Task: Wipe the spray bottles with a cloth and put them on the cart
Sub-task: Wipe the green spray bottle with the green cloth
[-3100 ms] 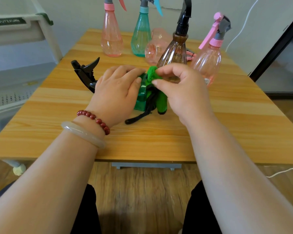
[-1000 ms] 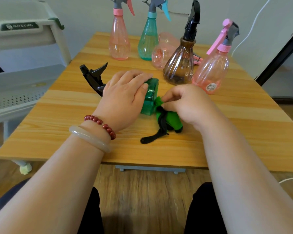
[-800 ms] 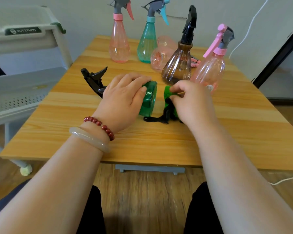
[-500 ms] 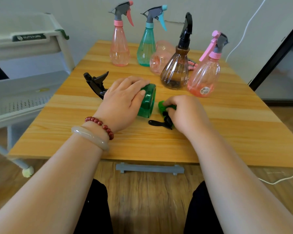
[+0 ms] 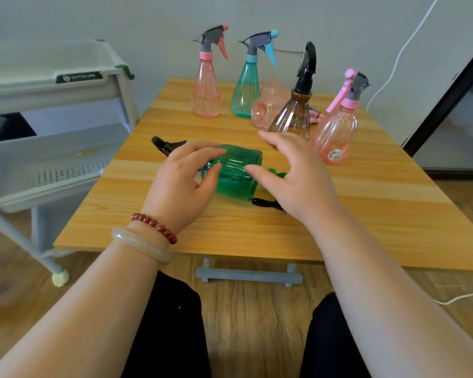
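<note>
A green spray bottle (image 5: 235,175) lies on its side in the middle of the wooden table (image 5: 366,214), with its black trigger head (image 5: 166,144) pointing left. My left hand (image 5: 183,178) grips the bottle's body, fingers over the top and thumb on the near side. My right hand (image 5: 292,173) is spread open at the bottle's base, its thumb touching the base. The green cloth (image 5: 278,173) with a black strap (image 5: 265,203) lies on the table under my right hand, mostly hidden.
Behind stand a tall pink bottle (image 5: 205,96), a teal bottle (image 5: 245,94), a brown bottle (image 5: 294,115) and a round pink bottle (image 5: 336,135); another pink bottle (image 5: 268,107) lies on its side. The grey tiered cart (image 5: 66,162) stands left of the table.
My right hand has let go of the green cloth, opened and risen to the bottle's base. The cloth now lies on the table. My left hand still holds the bottle.
</note>
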A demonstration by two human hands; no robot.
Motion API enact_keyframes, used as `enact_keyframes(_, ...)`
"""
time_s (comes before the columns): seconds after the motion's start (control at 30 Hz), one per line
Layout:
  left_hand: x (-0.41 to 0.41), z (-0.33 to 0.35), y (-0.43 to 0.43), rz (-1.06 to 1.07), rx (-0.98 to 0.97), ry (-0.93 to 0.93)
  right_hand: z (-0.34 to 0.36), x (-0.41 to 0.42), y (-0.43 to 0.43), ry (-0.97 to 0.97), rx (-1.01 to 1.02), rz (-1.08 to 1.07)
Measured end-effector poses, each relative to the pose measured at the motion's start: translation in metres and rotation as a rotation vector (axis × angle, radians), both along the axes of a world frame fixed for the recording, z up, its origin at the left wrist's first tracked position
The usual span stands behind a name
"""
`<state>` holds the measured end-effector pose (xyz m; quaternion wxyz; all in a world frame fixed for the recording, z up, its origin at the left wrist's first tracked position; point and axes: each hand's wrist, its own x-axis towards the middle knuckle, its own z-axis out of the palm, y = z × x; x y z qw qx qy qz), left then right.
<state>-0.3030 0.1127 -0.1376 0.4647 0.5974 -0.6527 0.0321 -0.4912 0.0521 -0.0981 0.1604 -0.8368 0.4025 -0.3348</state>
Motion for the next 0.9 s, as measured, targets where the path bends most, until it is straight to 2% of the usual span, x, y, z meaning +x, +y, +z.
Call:
enact_keyframes(0.13,0.009,-0.002,0.012,0.108,0.005,0.019,0.009,0.024,0.001,0.222,0.156,0.072)
enact_keyframes(0.23,0.002,0.0,0.022,0.17,0.078,0.17,0.006,0.033,0.002,0.273,0.314,0.089)
enact_keyframes(0.37,-0.011,0.008,0.022,0.256,0.341,0.477,-0.005,0.034,0.011,0.198,0.244,0.07)
enact_keyframes(0.47,-0.012,0.01,0.008,0.221,0.538,0.682,-0.013,0.033,0.015,0.116,0.193,0.054)
enact_keyframes(0.53,-0.014,0.014,-0.001,0.214,0.593,0.748,-0.017,0.032,0.019,0.089,0.138,0.063)
enact_keyframes(0.67,-0.023,0.026,-0.015,0.213,0.569,0.891,-0.027,0.033,0.019,0.043,0.07,0.104)
enact_keyframes(0.77,-0.019,0.028,-0.025,0.166,0.429,0.835,-0.027,0.031,0.013,0.057,0.093,0.148)
enact_keyframes(0.9,-0.004,0.027,-0.034,0.172,0.347,0.442,-0.027,0.024,0.001,0.221,0.059,0.099)
